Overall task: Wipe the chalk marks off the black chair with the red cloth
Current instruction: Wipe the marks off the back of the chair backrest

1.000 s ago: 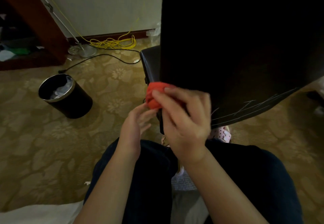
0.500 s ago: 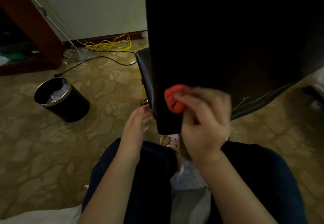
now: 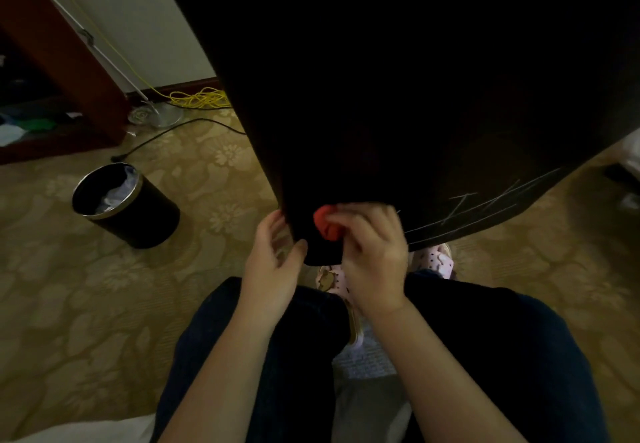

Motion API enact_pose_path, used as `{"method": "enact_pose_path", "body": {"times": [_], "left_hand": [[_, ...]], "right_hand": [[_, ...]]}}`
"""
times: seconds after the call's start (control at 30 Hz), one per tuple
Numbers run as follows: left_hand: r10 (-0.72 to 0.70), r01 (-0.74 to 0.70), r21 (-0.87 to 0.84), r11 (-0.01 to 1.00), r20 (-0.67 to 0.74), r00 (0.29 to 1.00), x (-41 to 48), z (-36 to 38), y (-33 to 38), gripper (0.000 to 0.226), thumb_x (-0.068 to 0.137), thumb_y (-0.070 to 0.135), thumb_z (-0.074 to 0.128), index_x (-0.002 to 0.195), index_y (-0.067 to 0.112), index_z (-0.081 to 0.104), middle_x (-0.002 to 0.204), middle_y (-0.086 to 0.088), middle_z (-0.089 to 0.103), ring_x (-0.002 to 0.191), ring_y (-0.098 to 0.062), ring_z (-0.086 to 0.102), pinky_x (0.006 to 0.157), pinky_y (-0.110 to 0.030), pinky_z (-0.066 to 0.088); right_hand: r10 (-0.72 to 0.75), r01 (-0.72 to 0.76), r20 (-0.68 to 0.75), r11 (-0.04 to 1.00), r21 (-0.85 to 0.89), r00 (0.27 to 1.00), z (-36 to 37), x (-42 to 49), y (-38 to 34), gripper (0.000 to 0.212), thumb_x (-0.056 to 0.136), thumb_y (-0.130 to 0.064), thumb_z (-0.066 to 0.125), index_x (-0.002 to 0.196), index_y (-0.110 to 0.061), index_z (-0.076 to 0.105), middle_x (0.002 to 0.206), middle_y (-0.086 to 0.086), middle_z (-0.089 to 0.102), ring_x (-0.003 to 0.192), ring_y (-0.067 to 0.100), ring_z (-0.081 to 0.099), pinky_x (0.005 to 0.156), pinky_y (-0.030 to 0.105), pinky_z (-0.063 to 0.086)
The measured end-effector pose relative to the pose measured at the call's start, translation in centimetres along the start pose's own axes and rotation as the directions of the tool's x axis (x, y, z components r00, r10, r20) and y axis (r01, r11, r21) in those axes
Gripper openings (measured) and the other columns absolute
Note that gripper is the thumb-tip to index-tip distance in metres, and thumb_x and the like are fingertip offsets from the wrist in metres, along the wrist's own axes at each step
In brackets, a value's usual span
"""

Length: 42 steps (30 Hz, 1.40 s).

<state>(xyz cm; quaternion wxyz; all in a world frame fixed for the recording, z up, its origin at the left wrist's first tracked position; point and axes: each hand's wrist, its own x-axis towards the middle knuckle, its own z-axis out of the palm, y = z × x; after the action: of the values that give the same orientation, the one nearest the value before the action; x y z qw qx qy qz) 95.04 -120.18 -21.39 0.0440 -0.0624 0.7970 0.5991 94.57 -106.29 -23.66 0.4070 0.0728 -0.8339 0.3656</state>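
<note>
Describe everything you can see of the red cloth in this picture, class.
The red cloth is a small, soft-looking wad, bunched so only a rounded red lump shows. The right hand grips it, fingers curled over most of it, against the lower corner of the black chair. It sits left of the white chalk marks, not on them. Its full shape is hidden.

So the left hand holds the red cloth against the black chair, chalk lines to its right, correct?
No: in the head view the right hand holds the red cloth against the black chair; the left hand grips its corner. Chalk lines lie to the right.
</note>
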Motion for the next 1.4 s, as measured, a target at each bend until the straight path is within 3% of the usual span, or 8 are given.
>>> {"method": "enact_pose_path", "body": {"times": [0.17, 0.33, 0.43, 0.7, 0.93, 1.17, 1.3, 1.4], "left_hand": [[-0.005, 0.004, -0.023, 1.000, -0.069, 0.998, 0.3, 0.2, -0.6, 0.051, 0.096, 0.022, 0.061, 0.140, 0.039, 0.040, 0.123, 0.030, 0.052, 0.123, 0.003, 0.051, 0.108, -0.032, 0.043], [0.034, -0.034, 0.129, 0.991, 0.002, 0.999, -0.1, 0.7, -0.2, 0.067, 0.096, 0.023, 0.063, 0.144, 0.046, 0.022, 0.113, 0.046, 0.042, 0.112, 0.025, 0.043, 0.095, -0.005, 0.035], [0.025, -0.021, 0.118, 0.993, -0.034, 0.999, -0.1, 0.8, -0.3, 0.071, 0.096, 0.023, 0.064, 0.149, 0.044, 0.022, 0.117, 0.043, 0.041, 0.119, 0.019, 0.042, 0.102, -0.013, 0.034], [0.103, -0.095, 0.166, 0.982, -0.046, 0.994, 0.0, 0.4, -0.7, 0.076, 0.094, 0.022, 0.064, 0.152, 0.042, 0.019, 0.127, 0.045, 0.031, 0.137, -0.004, 0.038, 0.114, -0.041, 0.038], [0.076, -0.061, 0.147, 0.987, -0.103, 0.992, 0.3, 0.2, -1.0, 0.066, 0.092, 0.022, 0.067, 0.142, 0.041, 0.027, 0.124, 0.036, 0.042, 0.127, 0.003, 0.043, 0.107, -0.029, 0.040], [0.057, -0.049, 0.146, 0.988, -0.049, 0.997, 0.0, 0.4, -1.2, 0.038, 0.092, 0.014, 0.063, 0.122, 0.031, 0.047, 0.113, 0.016, 0.059, 0.109, 0.002, 0.056, 0.097, -0.032, 0.049], [0.069, -0.066, 0.180, 0.981, -0.013, 0.998, -0.1, 0.5, -0.9, 0.040, 0.094, 0.017, 0.063, 0.126, 0.034, 0.046, 0.122, 0.020, 0.054, 0.115, 0.004, 0.052, 0.101, -0.032, 0.047], [0.058, -0.057, 0.191, 0.980, -0.004, 0.998, -0.1, 0.2, -0.6, 0.050, 0.094, 0.022, 0.062, 0.139, 0.031, 0.042, 0.132, 0.017, 0.050, 0.123, 0.002, 0.047, 0.106, -0.031, 0.043]], "right_hand": [[-0.074, 0.094, -0.331, 0.995, 0.044, 0.941, -2.3, 3.6, -0.8, 0.027, 0.100, -0.007, 0.053, 0.087, -0.002, 0.077, 0.093, 0.014, 0.069, 0.095, 0.024, 0.057, 0.086, 0.030, 0.050], [0.111, -0.106, 0.034, 0.986, -0.127, 0.993, 1.4, -2.8, 4.2, 0.027, 0.083, -0.002, 0.051, 0.087, -0.014, 0.076, 0.091, 0.002, 0.067, 0.086, 0.019, 0.051, 0.065, 0.035, 0.052], [0.199, -0.184, 0.105, 0.974, -0.134, 0.974, 1.9, -3.2, 4.2, 0.031, 0.077, -0.006, 0.049, 0.088, -0.018, 0.076, 0.092, -0.003, 0.067, 0.085, 0.019, 0.053, 0.064, 0.036, 0.052], [-0.074, 0.080, -0.390, 0.997, -0.001, 0.918, -2.5, 3.2, 1.1, 0.019, 0.086, 0.012, 0.065, 0.088, -0.004, 0.074, 0.095, 0.011, 0.068, 0.093, 0.026, 0.059, 0.088, 0.029, 0.048], [0.139, -0.122, 0.073, 0.972, -0.199, 0.988, 2.0, -2.9, 5.0, 0.036, 0.063, 0.011, 0.074, 0.086, -0.017, 0.076, 0.090, -0.002, 0.068, 0.084, 0.018, 0.053, 0.068, 0.022, 0.046], [-0.007, 0.005, -0.332, 1.000, -0.006, 0.943, -3.2, 2.4, 2.5, 0.036, 0.078, 0.012, 0.068, 0.104, -0.013, 0.064, 0.108, -0.002, 0.059, 0.104, 0.011, 0.054, 0.087, 0.024, 0.049], [0.351, -0.308, -0.455, 0.936, 0.168, 0.818, -4.1, 2.0, 4.8, 0.035, 0.084, 0.001, 0.063, 0.109, -0.021, 0.050, 0.105, -0.014, 0.051, 0.094, 0.012, 0.055, 0.072, 0.043, 0.055], [0.465, -0.430, -0.456, 0.884, 0.185, 0.759, -2.6, 1.2, 4.0, 0.036, 0.083, 0.001, 0.063, 0.110, -0.019, 0.050, 0.104, -0.019, 0.047, 0.094, -0.002, 0.051, 0.082, 0.037, 0.053]]}}
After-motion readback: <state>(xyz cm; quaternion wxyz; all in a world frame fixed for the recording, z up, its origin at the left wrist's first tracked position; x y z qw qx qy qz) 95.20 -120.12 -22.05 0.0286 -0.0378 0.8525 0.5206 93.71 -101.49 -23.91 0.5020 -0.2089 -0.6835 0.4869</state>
